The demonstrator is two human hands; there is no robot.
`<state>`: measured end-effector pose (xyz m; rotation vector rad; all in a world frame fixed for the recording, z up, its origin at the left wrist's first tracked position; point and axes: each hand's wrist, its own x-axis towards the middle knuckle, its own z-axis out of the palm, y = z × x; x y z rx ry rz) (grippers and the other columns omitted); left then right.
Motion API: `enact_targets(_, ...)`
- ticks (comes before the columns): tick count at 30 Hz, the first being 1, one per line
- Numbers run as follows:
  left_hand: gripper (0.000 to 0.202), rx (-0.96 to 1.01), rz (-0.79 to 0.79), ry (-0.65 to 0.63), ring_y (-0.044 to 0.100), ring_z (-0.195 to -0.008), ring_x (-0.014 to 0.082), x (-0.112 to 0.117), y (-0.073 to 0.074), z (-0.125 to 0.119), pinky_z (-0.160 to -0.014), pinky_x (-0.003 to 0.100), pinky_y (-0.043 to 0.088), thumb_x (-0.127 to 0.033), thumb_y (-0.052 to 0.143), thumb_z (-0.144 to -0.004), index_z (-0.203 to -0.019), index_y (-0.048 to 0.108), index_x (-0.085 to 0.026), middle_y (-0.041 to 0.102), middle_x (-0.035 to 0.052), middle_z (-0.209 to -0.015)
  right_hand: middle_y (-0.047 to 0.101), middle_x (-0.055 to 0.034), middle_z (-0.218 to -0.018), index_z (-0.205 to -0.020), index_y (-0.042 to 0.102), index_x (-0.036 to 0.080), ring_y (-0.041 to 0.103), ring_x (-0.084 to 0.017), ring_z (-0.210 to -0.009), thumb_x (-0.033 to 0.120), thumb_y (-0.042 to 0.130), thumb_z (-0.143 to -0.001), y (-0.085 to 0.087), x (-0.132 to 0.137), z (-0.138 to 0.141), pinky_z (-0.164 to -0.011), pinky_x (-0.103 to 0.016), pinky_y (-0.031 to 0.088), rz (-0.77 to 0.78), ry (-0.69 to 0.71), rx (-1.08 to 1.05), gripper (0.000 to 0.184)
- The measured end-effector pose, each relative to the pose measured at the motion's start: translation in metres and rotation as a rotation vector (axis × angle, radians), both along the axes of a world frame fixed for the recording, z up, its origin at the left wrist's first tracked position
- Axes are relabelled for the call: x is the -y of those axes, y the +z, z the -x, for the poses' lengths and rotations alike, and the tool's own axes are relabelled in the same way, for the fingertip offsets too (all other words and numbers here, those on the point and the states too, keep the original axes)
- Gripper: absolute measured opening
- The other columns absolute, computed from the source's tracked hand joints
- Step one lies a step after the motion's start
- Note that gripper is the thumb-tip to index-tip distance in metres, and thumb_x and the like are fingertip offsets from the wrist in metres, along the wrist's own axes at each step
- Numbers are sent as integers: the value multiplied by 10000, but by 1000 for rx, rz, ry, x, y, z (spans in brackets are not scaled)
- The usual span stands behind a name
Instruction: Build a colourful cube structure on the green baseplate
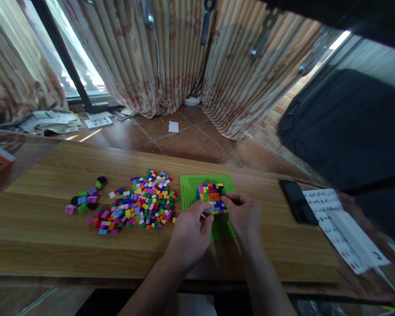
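Note:
A green studded baseplate (191, 181) lies on the table, and a low block of multicoloured toy bricks (213, 197) is built up on it. My left hand (191, 230) is at the block's lower left corner, thumb and fingers bent in a pinch; whatever is between the fingertips is too small to tell. From the right, my right hand (245, 215) reaches over the plate, its closed fingertips touching the block's right edge. A large heap of loose toy bricks (148, 199) lies left of the baseplate.
Several larger loose bricks (82, 200) lie farther left on the wooden table (46, 237). To the right are a black phone (298, 202) and printed paper sheets (335, 228). Curtains (177, 57) hang beyond the table, with papers (51, 120) on the tiled floor.

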<state>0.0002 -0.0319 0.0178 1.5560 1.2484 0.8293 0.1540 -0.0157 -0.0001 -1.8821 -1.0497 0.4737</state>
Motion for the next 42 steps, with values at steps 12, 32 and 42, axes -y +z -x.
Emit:
enact_targets(12, 277, 12, 23, -17, 675, -861, 199, 0, -4, -1, -802, 329, 516, -162, 531, -856, -1097, 666, -160, 727, 87, -983, 756, -78, -735, -805, 759, 147, 687, -205, -646, 444, 747, -635, -13, -5, -5, -610, -303, 532, 5, 47, -167, 342)
enact_targets(32, 267, 22, -2, -19, 678, -857, 198, 1, -5, 0, -765, 315, 521, -151, 538, -845, -1075, 672, -174, 727, 78, -974, 760, -94, -750, -805, 756, 141, 693, -216, -663, 422, 676, -707, -7, -2, 0, -636, -313, 529, -15, 53, -86, 309)
enact_targets(42, 262, 22, 7, -27, 686, -874, 196, 1, -2, -1, -806, 320, 528, -125, 544, -837, -1058, 677, -171, 731, 78, -991, 758, -91, -774, -768, 768, 166, 686, -209, -670, 350, 616, -751, 2, -1, 3, -650, -309, 513, -42, 106, 178, 239)
